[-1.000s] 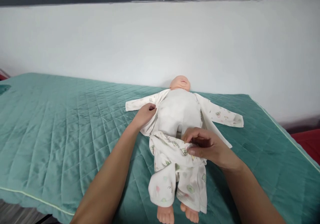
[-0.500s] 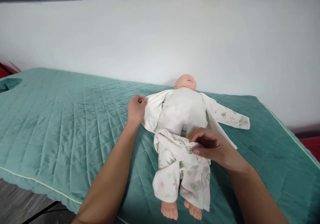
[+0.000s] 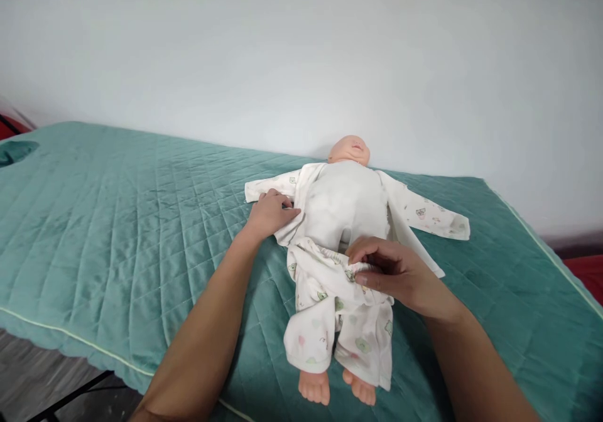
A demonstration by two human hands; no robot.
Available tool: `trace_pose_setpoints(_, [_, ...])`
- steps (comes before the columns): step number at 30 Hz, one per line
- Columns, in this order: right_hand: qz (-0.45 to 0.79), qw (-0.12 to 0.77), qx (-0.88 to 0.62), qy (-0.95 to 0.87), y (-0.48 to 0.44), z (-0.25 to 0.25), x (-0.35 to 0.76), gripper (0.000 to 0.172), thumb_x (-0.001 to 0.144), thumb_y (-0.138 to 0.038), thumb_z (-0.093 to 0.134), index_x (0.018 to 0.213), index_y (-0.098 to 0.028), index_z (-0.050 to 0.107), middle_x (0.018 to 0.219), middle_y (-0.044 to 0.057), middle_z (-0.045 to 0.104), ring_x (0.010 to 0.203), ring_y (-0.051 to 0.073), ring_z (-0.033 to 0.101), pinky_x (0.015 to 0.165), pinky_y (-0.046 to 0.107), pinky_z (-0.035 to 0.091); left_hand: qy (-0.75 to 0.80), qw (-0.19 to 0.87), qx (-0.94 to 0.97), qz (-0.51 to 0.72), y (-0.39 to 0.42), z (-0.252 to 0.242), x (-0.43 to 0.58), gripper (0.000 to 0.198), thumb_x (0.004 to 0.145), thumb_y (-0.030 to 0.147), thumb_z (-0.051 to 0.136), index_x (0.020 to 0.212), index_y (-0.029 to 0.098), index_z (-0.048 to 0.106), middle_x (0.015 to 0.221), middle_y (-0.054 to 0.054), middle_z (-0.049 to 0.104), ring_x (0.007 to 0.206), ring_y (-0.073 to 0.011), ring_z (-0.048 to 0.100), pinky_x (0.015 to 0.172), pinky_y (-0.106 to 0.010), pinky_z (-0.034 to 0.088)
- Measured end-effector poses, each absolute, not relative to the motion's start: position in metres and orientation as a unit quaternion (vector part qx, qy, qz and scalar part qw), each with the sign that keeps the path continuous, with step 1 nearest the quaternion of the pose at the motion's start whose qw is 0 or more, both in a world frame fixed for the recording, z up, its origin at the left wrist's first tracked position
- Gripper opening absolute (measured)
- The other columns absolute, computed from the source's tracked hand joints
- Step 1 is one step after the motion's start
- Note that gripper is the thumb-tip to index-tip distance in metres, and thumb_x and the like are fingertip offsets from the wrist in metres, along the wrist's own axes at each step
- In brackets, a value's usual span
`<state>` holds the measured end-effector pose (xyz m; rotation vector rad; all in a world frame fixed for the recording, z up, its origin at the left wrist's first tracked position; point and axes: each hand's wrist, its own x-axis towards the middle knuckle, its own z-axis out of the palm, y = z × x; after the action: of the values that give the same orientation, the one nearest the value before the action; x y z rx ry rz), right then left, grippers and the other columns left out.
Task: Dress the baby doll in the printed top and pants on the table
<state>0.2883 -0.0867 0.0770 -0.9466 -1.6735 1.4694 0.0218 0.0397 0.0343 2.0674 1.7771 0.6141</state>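
Observation:
A baby doll (image 3: 349,150) lies on its back, head toward the wall and bare feet toward me. Its white printed shirt (image 3: 436,218) is spread open at the front, both sleeves stretched sideways over a white cloth torso. My left hand (image 3: 272,215) has its thumb and fingers closed on the shirt's left front edge, beside the torso. Bunched low at the doll's hips are white printed pants (image 3: 313,302). My right hand (image 3: 396,274) pinches their elastic waistband between thumb and fingers. Beneath the shirt's left flap, part of the sleeve is hidden by my left hand.
A green quilted cover (image 3: 117,221) with pale piping spreads under the doll. Behind it rises a white wall (image 3: 235,64) with a dark band on top. Red material (image 3: 586,271) shows at the right edge, and a black bar (image 3: 70,397) stands low at left.
My left hand has brought the shirt's left flap inward toward the torso, uncovering the left sleeve. The right hand stays at the waistband. The view has shifted slightly.

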Motion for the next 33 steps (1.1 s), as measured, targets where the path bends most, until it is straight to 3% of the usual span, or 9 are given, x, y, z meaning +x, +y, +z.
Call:
trace_pose_setpoints(3, [0.565,0.356,-0.368,-0.647,-0.087,0.077,0.287,0.011,0.088,-0.025,0.077,0.098,-0.025,0.073,0.1,0.003,0.067,0.089,0.015,0.06,0.074,0.027,0.047,0.64,0.204,0.71,0.209,0.039,0.039,0.022,0.018,0.083,0.037,0.064,0.086,0.02,0.068,0.105,-0.008,0.071,0.101,-0.0252,0.064,0.085,-0.033,0.047])
trace_pose_setpoints(6, [0.562,0.36,-0.367,-0.648,-0.087,0.077,0.288,0.011,0.088,-0.026,0.077,0.098,-0.025,0.073,0.099,0.003,0.068,0.089,0.016,0.061,0.075,0.027,0.048,0.688,0.195,0.657,0.239,0.034,0.047,0.017,0.017,0.089,0.032,0.057,0.099,0.021,0.064,0.1,-0.007,0.072,0.093,-0.0241,0.066,0.08,-0.033,0.047])
trace_pose_setpoints(11, [0.543,0.379,-0.397,-0.635,-0.087,0.073,0.289,0.011,0.087,-0.028,0.078,0.097,-0.025,0.073,0.1,0.003,0.068,0.088,0.016,0.061,0.073,0.027,0.047,0.757,0.062,0.619,0.198,0.023,0.057,0.005,0.026,0.093,0.028,0.053,0.115,0.021,0.063,0.104,-0.015,0.072,0.099,-0.0337,0.067,0.08,-0.041,0.049])
trace_pose_setpoints(15, [0.516,0.393,-0.422,-0.633,-0.086,0.07,0.285,0.01,0.087,-0.029,0.078,0.095,-0.024,0.072,0.095,0.002,0.068,0.084,0.015,0.06,0.071,0.027,0.045,0.693,0.002,0.649,0.314,0.017,0.06,0.015,0.028,0.089,0.018,0.054,0.114,0.019,0.066,0.121,-0.015,0.067,0.117,-0.0331,0.061,0.094,-0.043,0.048])
trace_pose_setpoints(18, [0.464,0.431,-0.436,-0.639,-0.086,0.069,0.278,0.007,0.088,-0.028,0.075,0.09,-0.023,0.071,0.091,0.002,0.068,0.083,0.015,0.06,0.072,0.028,0.045,0.56,0.17,0.694,0.421,0.007,0.066,0.033,0.019,0.091,0.026,0.057,0.104,0.021,0.07,0.106,-0.007,0.072,0.101,-0.023,0.065,0.088,-0.034,0.05])
trace_pose_setpoints(22, [0.342,0.48,-0.479,-0.65,-0.086,0.07,0.271,0.001,0.09,-0.025,0.07,0.09,-0.024,0.07,0.096,0.003,0.071,0.087,0.018,0.063,0.076,0.03,0.047,0.374,0.396,0.762,0.351,-0.012,0.081,0.051,0.022,0.087,0.042,0.069,0.088,0.02,0.075,0.087,-0.003,0.071,0.076,-0.0161,0.061,0.07,-0.027,0.046])
trace_pose_setpoints(25, [0.281,0.505,-0.514,-0.634,-0.087,0.069,0.268,0.003,0.089,-0.025,0.07,0.092,-0.025,0.071,0.097,0.003,0.073,0.088,0.019,0.065,0.08,0.032,0.05,0.303,0.434,0.804,0.272,-0.021,0.092,0.053,0.024,0.082,0.045,0.074,0.086,0.021,0.077,0.088,-0.003,0.068,0.077,-0.016,0.058,0.068,-0.028,0.043])
trace_pose_setpoints(29, [0.262,0.519,-0.531,-0.616,-0.088,0.068,0.264,0.004,0.087,-0.027,0.073,0.09,-0.025,0.071,0.095,0.003,0.073,0.088,0.02,0.066,0.08,0.033,0.053,0.317,0.444,0.807,0.226,-0.022,0.097,0.049,0.024,0.076,0.041,0.081,0.08,0.02,0.068,0.08,0.001,0.059,0.072,-0.0135,0.05,0.062,-0.026,0.037])
trace_pose_setpoints(33, [0.281,0.499,-0.561,-0.598,-0.087,0.071,0.264,0.01,0.085,-0.032,0.077,0.09,-0.024,0.072,0.088,0.002,0.072,0.078,0.017,0.063,0.072,0.03,0.051,0.337,0.512,0.75,0.246,-0.018,0.09,0.048,0.031,0.081,0.045,0.075,0.077,0.019,0.059,0.071,0.003,0.05,0.064,-0.0109,0.044,0.055,-0.024,0.03])
